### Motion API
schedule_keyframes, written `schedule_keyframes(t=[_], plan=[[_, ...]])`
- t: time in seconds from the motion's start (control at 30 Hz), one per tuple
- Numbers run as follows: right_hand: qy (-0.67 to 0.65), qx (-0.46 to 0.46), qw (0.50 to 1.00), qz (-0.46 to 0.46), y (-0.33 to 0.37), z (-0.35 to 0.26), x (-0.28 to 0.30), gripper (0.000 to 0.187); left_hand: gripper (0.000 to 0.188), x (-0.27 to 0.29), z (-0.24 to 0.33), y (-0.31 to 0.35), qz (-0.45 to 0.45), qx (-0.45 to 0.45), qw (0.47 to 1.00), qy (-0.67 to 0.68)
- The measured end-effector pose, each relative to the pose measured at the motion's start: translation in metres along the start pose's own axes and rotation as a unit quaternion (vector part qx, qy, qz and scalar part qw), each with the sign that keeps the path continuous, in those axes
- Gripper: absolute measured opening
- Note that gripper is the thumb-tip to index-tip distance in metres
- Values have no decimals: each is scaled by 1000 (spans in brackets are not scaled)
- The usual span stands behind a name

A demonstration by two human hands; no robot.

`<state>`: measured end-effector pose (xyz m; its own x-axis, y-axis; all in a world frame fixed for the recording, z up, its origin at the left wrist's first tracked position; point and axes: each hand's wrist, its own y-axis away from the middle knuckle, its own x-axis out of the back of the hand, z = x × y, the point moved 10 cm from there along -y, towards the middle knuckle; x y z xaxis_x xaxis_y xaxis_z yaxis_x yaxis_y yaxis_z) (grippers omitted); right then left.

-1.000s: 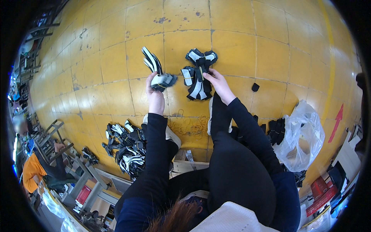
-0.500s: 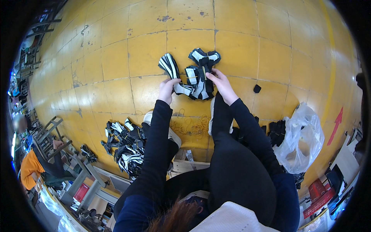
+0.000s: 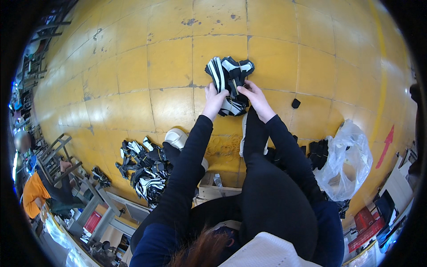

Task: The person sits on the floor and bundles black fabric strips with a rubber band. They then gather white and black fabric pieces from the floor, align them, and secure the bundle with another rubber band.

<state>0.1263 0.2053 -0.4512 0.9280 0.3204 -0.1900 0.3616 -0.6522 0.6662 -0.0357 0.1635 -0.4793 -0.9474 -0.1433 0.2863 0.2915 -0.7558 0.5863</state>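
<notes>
My left hand (image 3: 214, 99) is closed round a fanned bundle of black-and-white striped pieces (image 3: 216, 73), bringing it against the pile on the floor. My right hand (image 3: 255, 97) pinches the near side of a banded bundle of black and white pieces (image 3: 237, 81), thumb and fingers at its thin yellow band. Beyond the hands, another banded bundle (image 3: 240, 66) lies at the top of the pile. More black and grey-white pieces (image 3: 233, 107) show below, partly hidden by my hands. The exact kind of the pieces is unclear.
A heap of black-and-white bundles (image 3: 149, 171) lies left of my feet. Loose rubber bands (image 3: 224, 146) are scattered between them. On the right are a small black piece (image 3: 296, 103), dark bundles (image 3: 318, 153) and a clear plastic bag (image 3: 344, 162). A seated person in orange (image 3: 35, 194) is far left.
My left hand has moved right with the striped bundle, pressing it against the bundles by my right hand. My right hand has stayed nearly in place. My left foot shows more.
</notes>
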Motion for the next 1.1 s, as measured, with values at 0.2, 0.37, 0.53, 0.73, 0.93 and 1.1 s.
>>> schedule_keyframes(t=[0.2,0.37,0.53,0.73,0.93,1.1], plan=[[-16,-11,1000,-11,0,9,2,71,72,-14,2,-2,-33,59,975,214],[-58,-64,994,-66,-2,11,-8,80,82,-21,16,3,-174,120,937,279],[-84,-72,989,-92,-9,14,-7,75,83,-26,27,2,-163,64,968,180],[-113,-68,988,-84,-11,12,-7,64,54,-28,20,8,-184,103,937,279],[-63,8,995,-73,3,-3,-9,79,64,-27,31,15,-173,58,955,232],[3,29,993,-114,13,-17,-18,86,63,-21,31,18,-196,16,962,190]])
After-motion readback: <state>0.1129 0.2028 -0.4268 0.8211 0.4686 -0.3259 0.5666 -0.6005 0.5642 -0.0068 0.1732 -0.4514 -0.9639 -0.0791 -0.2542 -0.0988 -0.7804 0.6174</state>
